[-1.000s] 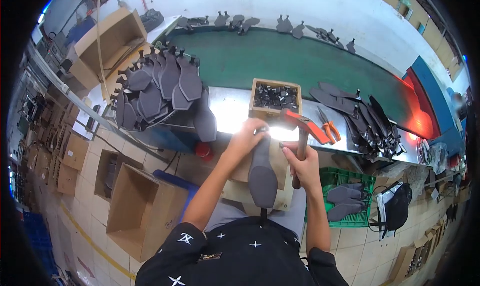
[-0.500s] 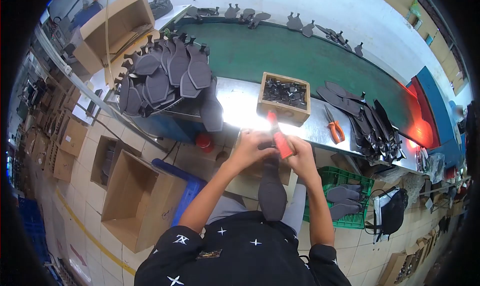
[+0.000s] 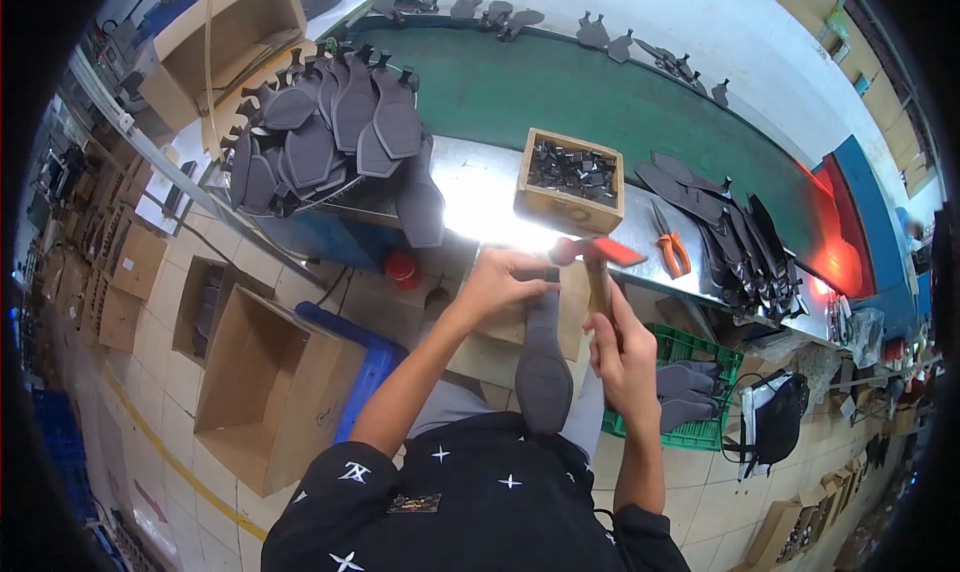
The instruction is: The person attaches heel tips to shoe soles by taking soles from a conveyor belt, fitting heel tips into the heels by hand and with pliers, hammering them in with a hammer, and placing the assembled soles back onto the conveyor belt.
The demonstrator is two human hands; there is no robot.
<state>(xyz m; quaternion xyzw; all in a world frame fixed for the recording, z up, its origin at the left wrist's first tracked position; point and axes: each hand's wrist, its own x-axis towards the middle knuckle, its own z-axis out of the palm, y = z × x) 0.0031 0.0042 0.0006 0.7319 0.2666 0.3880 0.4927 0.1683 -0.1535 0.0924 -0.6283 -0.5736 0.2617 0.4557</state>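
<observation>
A dark grey shoe sole [image 3: 544,362] lies lengthwise on a light board [image 3: 485,350] in front of my body. At its far end, my left hand [image 3: 502,284] pinches the narrow tip, where a small dark piece shows between thumb and fingers. My right hand [image 3: 624,350] is wrapped round the wooden handle of a hammer with a red head [image 3: 600,251], raised just right of the sole's tip. Beyond both hands stands a wooden box [image 3: 570,212] of small black metal pieces. Orange-handled pliers [image 3: 673,253] lie to its right.
Soles are heaped on a rack [image 3: 335,127] at left, and dark soles [image 3: 735,227] lie at right. Behind runs a green belt [image 3: 500,87]. Below are a cardboard box [image 3: 270,392], a blue stool [image 3: 375,362], a red container [image 3: 402,269] and a green crate [image 3: 700,432].
The hammer has swung up and to the right, off the sole's tip. My right hand has moved away from my left, which stays at the tip. The view has shifted slightly.
</observation>
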